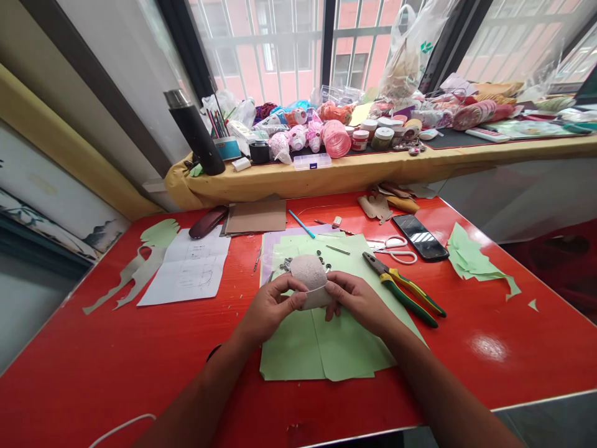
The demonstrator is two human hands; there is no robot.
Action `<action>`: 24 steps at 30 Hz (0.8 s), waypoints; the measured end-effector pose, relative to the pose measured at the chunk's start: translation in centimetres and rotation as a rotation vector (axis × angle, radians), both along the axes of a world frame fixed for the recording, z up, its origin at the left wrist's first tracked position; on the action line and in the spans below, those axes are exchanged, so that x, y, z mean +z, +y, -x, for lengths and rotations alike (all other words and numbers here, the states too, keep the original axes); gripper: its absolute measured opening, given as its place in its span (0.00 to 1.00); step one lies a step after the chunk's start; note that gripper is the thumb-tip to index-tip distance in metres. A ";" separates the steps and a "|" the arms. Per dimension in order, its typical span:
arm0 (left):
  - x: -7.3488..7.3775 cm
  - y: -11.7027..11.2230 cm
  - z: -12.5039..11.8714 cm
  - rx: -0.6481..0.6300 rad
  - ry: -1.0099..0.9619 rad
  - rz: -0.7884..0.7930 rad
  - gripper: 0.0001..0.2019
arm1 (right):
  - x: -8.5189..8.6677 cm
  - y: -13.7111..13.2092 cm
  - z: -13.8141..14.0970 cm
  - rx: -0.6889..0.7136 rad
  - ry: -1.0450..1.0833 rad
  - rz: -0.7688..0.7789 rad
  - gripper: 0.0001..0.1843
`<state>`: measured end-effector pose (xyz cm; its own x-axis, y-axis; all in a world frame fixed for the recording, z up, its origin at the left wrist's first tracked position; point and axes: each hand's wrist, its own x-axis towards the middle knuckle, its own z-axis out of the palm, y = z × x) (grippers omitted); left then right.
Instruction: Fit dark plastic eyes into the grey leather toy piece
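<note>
A small pale piece that looks like leather (308, 272), with a rounded, rough-surfaced flap and a smoother band below, is held up over the green paper sheets (291, 348). My left hand (275, 306) pinches its left lower side between thumb and fingers. At the right edge my right hand (357, 298) grips it, thumb in front and fingers partly behind. Small dark metal snap-like pieces (319, 253) lie just behind it on the paper. Beside my right hand rest pliers (403, 289) with green and yellow handles. A thin metal rod (337, 250) lies farther back.
White-handled scissors (396, 249) and a black phone (420, 238) lie right of the paper. Green scraps (476, 255) are farther right. To the left are a drawn sheet (186, 270), a dark red case (208, 222) and brown boards (256, 217). A black thermos (196, 134) stands on the cluttered sill.
</note>
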<state>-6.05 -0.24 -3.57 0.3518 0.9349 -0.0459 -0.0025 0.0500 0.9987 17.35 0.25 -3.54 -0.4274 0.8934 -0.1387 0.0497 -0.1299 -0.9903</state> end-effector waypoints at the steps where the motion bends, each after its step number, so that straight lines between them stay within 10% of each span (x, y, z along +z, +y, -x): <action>1: 0.1 0.1 0.1 0.002 0.014 -0.007 0.13 | 0.0 0.0 0.0 0.001 0.007 0.002 0.25; 24: 0.9 0.2 -0.1 0.110 -0.018 0.063 0.18 | 0.0 0.2 -0.3 0.010 0.025 0.047 0.27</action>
<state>-5.96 -0.07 -2.68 0.2482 0.9635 -0.1005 -0.0297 0.1113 0.9933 17.66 0.45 -3.58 -0.4398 0.8820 -0.1692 0.0263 -0.1757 -0.9841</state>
